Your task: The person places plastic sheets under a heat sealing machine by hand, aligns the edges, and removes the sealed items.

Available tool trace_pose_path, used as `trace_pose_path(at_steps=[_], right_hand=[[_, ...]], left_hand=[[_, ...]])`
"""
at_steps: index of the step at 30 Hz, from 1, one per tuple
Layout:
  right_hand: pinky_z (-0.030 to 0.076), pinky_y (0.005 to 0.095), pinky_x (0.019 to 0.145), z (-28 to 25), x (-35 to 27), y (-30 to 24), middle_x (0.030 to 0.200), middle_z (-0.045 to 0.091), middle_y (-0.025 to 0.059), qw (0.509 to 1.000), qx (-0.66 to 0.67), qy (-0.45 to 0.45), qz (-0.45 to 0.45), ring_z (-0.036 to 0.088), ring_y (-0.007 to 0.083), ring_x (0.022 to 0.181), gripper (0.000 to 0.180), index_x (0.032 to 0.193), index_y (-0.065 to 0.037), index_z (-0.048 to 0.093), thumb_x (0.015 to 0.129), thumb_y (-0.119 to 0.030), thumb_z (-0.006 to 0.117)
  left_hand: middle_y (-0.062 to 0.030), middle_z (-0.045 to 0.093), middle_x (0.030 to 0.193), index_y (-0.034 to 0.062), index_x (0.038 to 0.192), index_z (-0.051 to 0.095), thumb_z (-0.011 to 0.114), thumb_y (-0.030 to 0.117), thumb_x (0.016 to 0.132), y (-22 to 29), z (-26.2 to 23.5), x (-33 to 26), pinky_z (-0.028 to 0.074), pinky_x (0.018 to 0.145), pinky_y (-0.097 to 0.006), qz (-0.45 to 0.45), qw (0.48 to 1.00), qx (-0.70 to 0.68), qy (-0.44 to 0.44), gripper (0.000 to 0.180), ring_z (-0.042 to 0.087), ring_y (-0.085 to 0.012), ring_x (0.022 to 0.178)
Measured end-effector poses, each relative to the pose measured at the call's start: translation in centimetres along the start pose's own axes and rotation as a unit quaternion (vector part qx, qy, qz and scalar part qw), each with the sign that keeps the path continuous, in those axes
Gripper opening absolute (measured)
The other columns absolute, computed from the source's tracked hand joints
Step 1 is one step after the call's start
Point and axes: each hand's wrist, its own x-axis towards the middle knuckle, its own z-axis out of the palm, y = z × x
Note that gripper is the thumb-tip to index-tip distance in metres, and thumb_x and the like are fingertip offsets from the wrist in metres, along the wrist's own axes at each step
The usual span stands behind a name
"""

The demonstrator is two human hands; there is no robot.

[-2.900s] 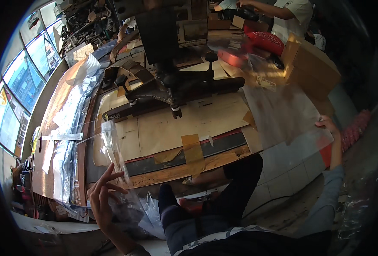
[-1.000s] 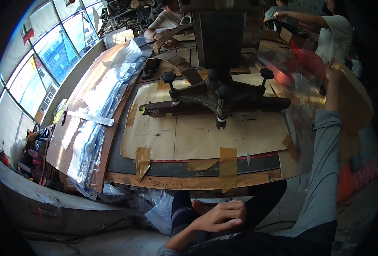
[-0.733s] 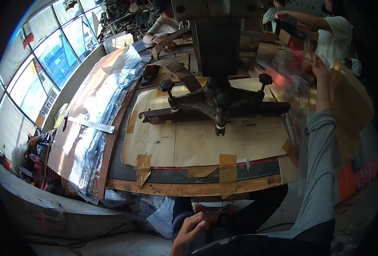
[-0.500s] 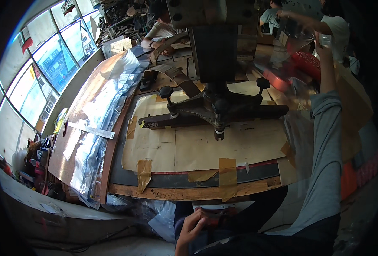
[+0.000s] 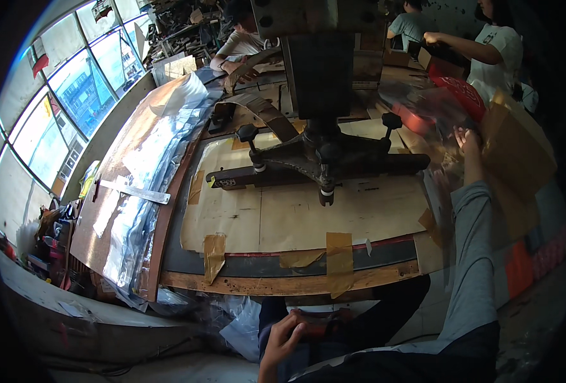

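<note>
My left hand (image 5: 284, 337) rests low over my lap, its fingers curled against a dark reddish object (image 5: 321, 323) whose kind I cannot make out. To the right, my right arm stretches forward past the work table. My right hand (image 5: 467, 138) has curled fingers at a crumpled clear plastic bag (image 5: 447, 150), beside an open cardboard box (image 5: 519, 147). In front of me stands a press with a dark metal arm and crossbar (image 5: 321, 169). Beneath its bar lies a cream sheet (image 5: 283, 220), with brown tape (image 5: 340, 262) at its front edge.
At the left, a sloping board carries clear plastic sheets (image 5: 136, 220) and a metal ruler (image 5: 133, 191). Red items (image 5: 458, 92) sit at the back right. One person (image 5: 241, 48) works behind the press; another (image 5: 493, 57) stands at a box, with a third beyond.
My right hand has come down from a raised position, with the plastic lowered beside the box. My left hand has hardly moved. The person at the back right has drawn an arm back.
</note>
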Motion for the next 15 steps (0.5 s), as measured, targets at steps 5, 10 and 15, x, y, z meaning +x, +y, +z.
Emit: trace_pose_path(at_steps=[5,10,15], right_hand=[[0.051,0.0403,0.082,3.2,-4.4,-3.2,0.097,0.062,0.0163,0.846,-0.531,0.016,-0.045,0.063,0.0271,0.095,0.029,0.093,0.000,0.059,0.095,-0.027,0.050],[0.047,0.0392,0.075,4.1,-15.8,-2.1,0.076,0.059,0.0169,0.462,-0.741,-0.165,-0.459,0.062,0.0317,0.083,0.028,0.078,0.002,0.061,0.086,-0.025,0.061],[0.046,0.0393,0.084,-0.4,-22.1,3.1,0.100,0.060,0.0150,0.466,-0.651,-0.434,-0.413,0.059,0.0316,0.096,0.025,0.105,-0.002,0.062,0.085,-0.017,0.058]], left_hand=[[-0.0110,0.051,0.076,-0.0022,0.084,0.055,0.054,0.005,0.089,0.4,0.6,0.6,0.042,0.063,-0.028,-0.007,0.999,0.042,-0.010,0.009,0.052,-0.0228,0.067],[-0.0126,0.051,0.078,-0.0001,0.086,0.057,0.058,0.006,0.087,1.8,-0.1,0.7,0.044,0.062,-0.032,0.026,0.989,0.141,-0.040,0.006,0.053,-0.0293,0.067],[-0.0109,0.051,0.077,0.0032,0.085,0.058,0.063,0.007,0.082,3.8,0.0,3.9,0.043,0.062,-0.038,0.081,0.974,0.198,-0.074,0.007,0.054,-0.0297,0.071]])
